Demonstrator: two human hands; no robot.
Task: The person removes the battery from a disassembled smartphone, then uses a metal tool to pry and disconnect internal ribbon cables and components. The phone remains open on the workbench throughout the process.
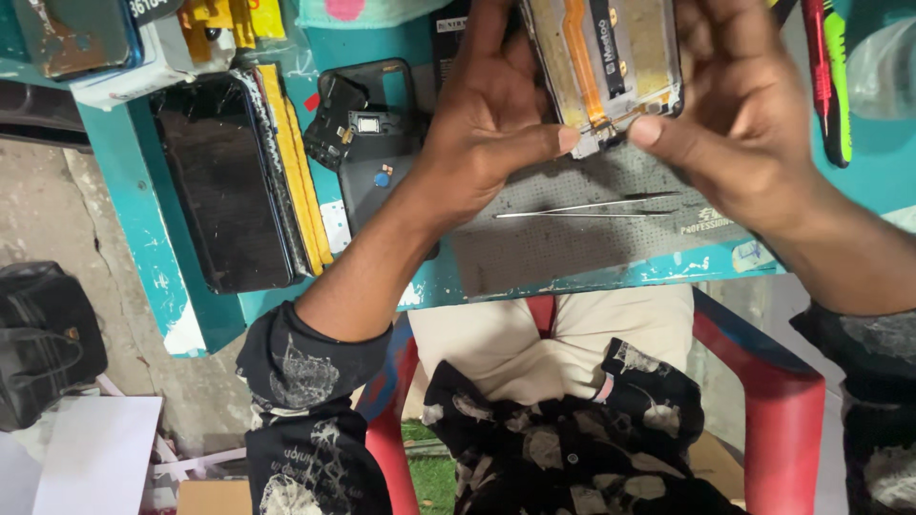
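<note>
An opened phone frame (611, 57) with an orange flex cable and bare inner parts is held over the grey work mat (572, 238). My left hand (487, 124) grips its left edge, thumb pressing the lower corner. My right hand (744, 124) grips the right edge, thumb on the bottom end. Silver tweezers (587, 207) lie on the mat just below the phone, untouched.
A black phone back cover (377, 162) with a loose camera module lies left of the mat. Further left a dark phone screen (224, 181) leans by yellow strips. A red and green tool (828, 76) rests at right. The teal table edge (572, 281) is near my lap.
</note>
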